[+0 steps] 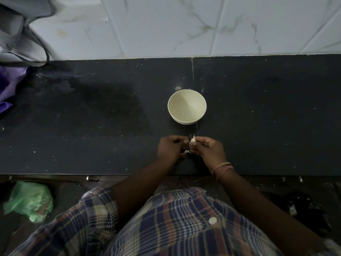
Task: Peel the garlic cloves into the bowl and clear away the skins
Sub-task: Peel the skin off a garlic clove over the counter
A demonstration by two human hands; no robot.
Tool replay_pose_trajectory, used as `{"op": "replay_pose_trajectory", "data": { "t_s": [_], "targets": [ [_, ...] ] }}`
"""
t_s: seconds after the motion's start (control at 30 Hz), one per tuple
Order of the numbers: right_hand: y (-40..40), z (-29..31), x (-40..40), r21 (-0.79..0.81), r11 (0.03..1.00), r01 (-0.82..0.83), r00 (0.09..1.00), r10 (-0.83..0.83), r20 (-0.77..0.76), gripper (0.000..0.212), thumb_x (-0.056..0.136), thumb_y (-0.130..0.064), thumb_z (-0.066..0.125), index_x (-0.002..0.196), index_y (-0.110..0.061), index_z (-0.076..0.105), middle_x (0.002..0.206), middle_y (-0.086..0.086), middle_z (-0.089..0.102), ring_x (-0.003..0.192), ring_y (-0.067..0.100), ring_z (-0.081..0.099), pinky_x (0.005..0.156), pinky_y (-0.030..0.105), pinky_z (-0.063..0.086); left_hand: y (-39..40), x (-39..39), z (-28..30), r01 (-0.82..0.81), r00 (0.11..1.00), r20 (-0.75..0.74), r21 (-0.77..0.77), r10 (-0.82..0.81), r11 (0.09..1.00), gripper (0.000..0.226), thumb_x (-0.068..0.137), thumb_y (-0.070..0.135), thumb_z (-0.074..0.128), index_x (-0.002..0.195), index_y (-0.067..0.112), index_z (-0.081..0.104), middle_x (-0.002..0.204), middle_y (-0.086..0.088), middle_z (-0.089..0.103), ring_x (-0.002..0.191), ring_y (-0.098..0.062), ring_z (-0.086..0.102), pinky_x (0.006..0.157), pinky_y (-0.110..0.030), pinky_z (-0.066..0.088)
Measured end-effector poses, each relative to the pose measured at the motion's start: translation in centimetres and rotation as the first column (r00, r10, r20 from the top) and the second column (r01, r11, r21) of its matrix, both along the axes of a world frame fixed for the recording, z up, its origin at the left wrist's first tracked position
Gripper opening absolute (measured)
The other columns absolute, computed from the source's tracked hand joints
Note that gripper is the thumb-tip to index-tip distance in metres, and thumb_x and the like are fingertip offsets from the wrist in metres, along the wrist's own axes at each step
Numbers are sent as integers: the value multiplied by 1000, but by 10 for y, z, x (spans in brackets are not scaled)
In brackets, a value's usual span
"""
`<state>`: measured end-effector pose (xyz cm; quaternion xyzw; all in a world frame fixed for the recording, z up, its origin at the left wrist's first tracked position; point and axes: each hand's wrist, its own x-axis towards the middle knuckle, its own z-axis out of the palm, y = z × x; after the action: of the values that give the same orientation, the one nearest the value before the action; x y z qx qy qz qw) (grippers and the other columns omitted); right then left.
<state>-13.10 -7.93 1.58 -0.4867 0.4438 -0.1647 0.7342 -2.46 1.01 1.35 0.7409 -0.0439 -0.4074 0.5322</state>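
Your counter (pixel 92 117) is a long slab of black speckled stone, dusted with pale flecks, set against a wall of white marble-veined tiles (pixel 166 24). One crumpled green plastic bag (pixel 29 202) lies on the floor at near left. One round, smooth cream bowl (pixel 187 106) stands mid-counter, nothing visible inside. Just near of it, both your hands curl together: your left hand (pixel 170 149) and your right hand (pixel 208 149) pinch one papery-skinned garlic clove (pixel 192 140) between them (a loose skin flake (pixel 187 151) shows below).
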Motion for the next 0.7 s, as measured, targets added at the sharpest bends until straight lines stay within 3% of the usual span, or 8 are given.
{"op": "replay_pose_trajectory", "data": {
  "t_s": [0.1, 0.23, 0.43, 0.57, 0.7],
  "targets": [
    [-1, 4, 0, -70, 996, -59, 998, 59, -1, 18, 91, 10, 60, 105, 4, 69, 87, 15, 74, 72, 19, 73, 66, 23, 60, -1, -1, 7, 74, 996, 45, -67, -71, 995, 10, 88, 10, 74, 93, 16, 80, 84, -10, 79, 73, -18, 74, 70, -33, 61],
    [2, 10, 4, -105, 989, -103, 995, 103, -4, 21, 93, 13, 52, 106, 10, 68, 88, 22, 72, 67, 15, 73, 64, 20, 59, -3, 3, 10, 79, 995, 63, -44, -76, 996, 8, 86, 6, 77, 93, 7, 79, 85, -15, 78, 66, -14, 71, 62, -23, 58],
    [7, 10, 4, -91, 989, -117, 993, 118, 9, 19, 92, 11, 56, 107, 11, 68, 86, 16, 73, 69, 13, 73, 68, 21, 60, -2, 3, 6, 53, 996, 65, -12, -52, 999, 7, 88, 3, 72, 90, 5, 79, 81, -15, 77, 62, -14, 69, 63, -27, 59],
    [6, 9, 2, -32, 996, -78, 996, 79, 40, 22, 92, 11, 57, 112, 14, 65, 96, 26, 72, 71, 20, 73, 74, 26, 61, -1, 2, 3, -57, 992, -117, -83, 47, 995, 11, 92, -4, 65, 87, 0, 74, 77, -16, 72, 62, -16, 66, 59, -21, 58],
    [8, 7, 3, 9, 1000, 21, 999, -21, 33, 23, 93, 11, 55, 114, 9, 63, 97, 25, 69, 67, 18, 71, 67, 22, 60, 2, 1, -1, -160, 949, -290, -92, 128, 983, 15, 96, -5, 59, 88, 5, 67, 79, -10, 68, 69, -16, 65, 60, -20, 57]
  ]
}}
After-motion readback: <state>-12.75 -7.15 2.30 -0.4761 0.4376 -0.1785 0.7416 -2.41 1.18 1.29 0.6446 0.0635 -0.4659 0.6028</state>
